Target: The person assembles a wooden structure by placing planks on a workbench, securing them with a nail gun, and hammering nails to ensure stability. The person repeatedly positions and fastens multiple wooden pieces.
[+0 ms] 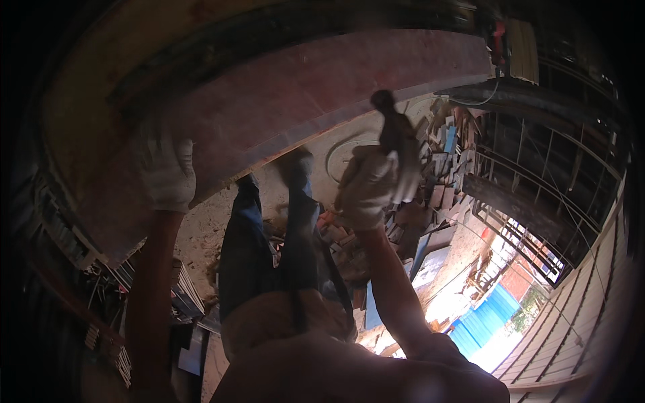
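My left hand [166,173], in a pale work glove, rests at the near left part of a long dark-red board or plate [302,94]. Its fingers stretch forward over the surface; their tips fade into shadow. My right hand [368,188], gloved too, is raised to the right of my legs, off the plate's near edge. Its fingers are wrapped around a hammer [396,131], whose dark head with a rounded end points up and away. Motion smears the hammer, and the glove hides its handle.
Scrap pieces [440,168] lie heaped on the floor to the right. A thin cable [480,103] hangs near the plate's far right end. Dark metal frames [537,154] stand at the right, and a blue sheet fence [487,319] shows outside. Stacked metal strips [188,289] lie at lower left.
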A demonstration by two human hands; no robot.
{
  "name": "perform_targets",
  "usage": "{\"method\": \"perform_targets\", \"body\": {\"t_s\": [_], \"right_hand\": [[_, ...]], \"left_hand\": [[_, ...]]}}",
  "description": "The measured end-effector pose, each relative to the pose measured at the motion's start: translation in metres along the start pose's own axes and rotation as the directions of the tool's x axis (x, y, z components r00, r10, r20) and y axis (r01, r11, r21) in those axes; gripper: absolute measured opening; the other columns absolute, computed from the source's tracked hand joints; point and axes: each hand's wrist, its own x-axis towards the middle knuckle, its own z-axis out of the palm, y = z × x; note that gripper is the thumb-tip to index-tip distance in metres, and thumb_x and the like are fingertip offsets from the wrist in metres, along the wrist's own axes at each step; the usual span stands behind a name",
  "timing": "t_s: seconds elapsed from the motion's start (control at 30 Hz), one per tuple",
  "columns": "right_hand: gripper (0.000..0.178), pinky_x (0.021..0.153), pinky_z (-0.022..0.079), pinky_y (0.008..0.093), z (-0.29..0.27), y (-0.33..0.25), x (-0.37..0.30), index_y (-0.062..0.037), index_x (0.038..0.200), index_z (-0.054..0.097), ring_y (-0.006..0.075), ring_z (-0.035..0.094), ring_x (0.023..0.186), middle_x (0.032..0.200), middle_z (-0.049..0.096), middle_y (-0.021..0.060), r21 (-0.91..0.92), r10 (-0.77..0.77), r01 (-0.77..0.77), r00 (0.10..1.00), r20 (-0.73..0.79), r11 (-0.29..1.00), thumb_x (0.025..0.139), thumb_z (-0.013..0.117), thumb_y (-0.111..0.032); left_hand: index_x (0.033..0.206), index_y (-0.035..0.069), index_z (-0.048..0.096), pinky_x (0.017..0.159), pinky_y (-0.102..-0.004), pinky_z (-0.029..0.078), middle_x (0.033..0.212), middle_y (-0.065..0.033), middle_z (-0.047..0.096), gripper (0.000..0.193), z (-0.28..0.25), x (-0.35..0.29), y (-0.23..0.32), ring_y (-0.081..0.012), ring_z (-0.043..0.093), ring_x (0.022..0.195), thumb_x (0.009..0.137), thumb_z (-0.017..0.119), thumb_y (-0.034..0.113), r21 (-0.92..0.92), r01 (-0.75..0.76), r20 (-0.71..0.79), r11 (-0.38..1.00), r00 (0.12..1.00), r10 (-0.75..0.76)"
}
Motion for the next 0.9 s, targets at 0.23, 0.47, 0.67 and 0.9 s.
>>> {"method": "perform_targets", "body": {"t_s": [0.23, 0.47, 0.67, 0.9], "right_hand": [[0.034, 0.065, 0.054, 0.0377, -0.012, -0.021, 0.02, 0.0, 0.129, 0.065, 0.0297, 0.067, 0.079, 0.12, 0.058, 0.0202, 0.067, 0.135, -0.14, 0.988, 0.069, 0.988, 0.113, 0.05, -0.025], [0.045, 0.052, 0.049, 0.0377, 0.02, 0.032, 0.014, -0.001, 0.104, 0.064, 0.0194, 0.058, 0.057, 0.071, 0.057, 0.0067, -0.387, -0.263, 0.268, 0.963, 0.067, 0.882, 0.115, 0.047, -0.041], [0.057, 0.042, 0.034, 0.0287, -0.009, -0.094, -0.022, -0.0039, 0.099, 0.064, 0.01, 0.043, 0.044, 0.056, 0.047, 0.0005, 0.272, 0.308, -0.32, 0.948, 0.085, 0.908, 0.113, 0.045, -0.056], [0.051, 0.044, 0.039, 0.0314, 0.076, -0.039, -0.074, -0.0047, 0.103, 0.065, 0.014, 0.05, 0.047, 0.062, 0.053, 0.0048, -0.09, -0.07, 0.094, 0.968, 0.24, 0.991, 0.112, 0.049, -0.052]], "left_hand": [[0.161, 0.009, 0.043, 0.121, -0.0614, 0.039, 0.158, -0.0215, 0.049, 0.061, 0.003, 0.007, 0.0, -0.042, 0.048, 0.146, 0.115, 0.041, 0.049, -0.045, 0.022, -0.065, 0.999, 0.998, -0.025], [0.158, 0.009, 0.045, 0.118, -0.0605, 0.044, 0.156, -0.021, 0.05, 0.06, -0.001, 0.006, 0.006, -0.0426, 0.049, 0.144, 0.114, 0.042, 0.05, -0.013, 0.048, -0.021, 0.999, 0.999, -0.048], [0.159, 0.009, 0.044, 0.121, -0.06, 0.041, 0.157, -0.0199, 0.048, 0.06, 0.0, -0.005, 0.009, -0.0413, 0.048, 0.145, 0.114, 0.042, 0.049, -0.014, 0.128, 0.059, 0.992, 0.99, -0.127], [0.158, 0.008, 0.044, 0.122, -0.0602, 0.04, 0.155, -0.0192, 0.051, 0.059, 0.0, 0.004, 0.013, -0.0402, 0.048, 0.146, 0.115, 0.041, 0.048, -0.053, 0.082, -0.021, 0.995, 0.996, -0.083]]}}
